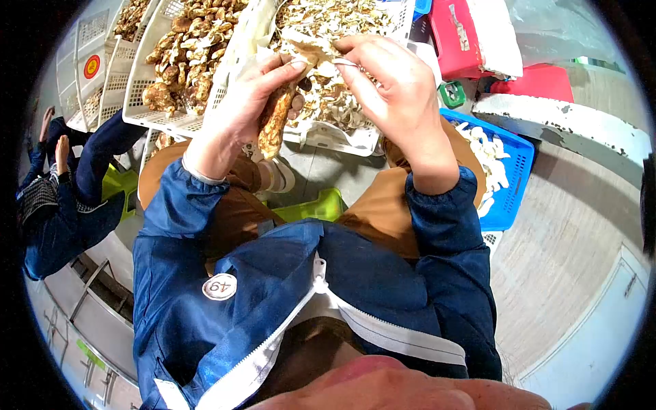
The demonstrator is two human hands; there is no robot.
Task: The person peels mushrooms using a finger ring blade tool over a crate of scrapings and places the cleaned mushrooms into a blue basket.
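My left hand (236, 109) is closed around a long brown mushroom (277, 121), its stem end hanging down below the fingers and its upper part tilted toward my other hand. My right hand (396, 85) pinches a small, thin, pale piece between thumb and forefinger, close to the mushroom's top; whether it is a blade or a strip of mushroom I cannot make out. Both hands are above a white crate (331, 142) filled with mushroom scraps (335, 102).
On the left, a white perforated crate (137, 96) holds whole brown mushrooms (188, 65). A blue basket (516, 181) with pale mushroom pieces (488, 157) is by my right knee. A red container (454, 37) is beyond. Another person (75, 184) sits at left.
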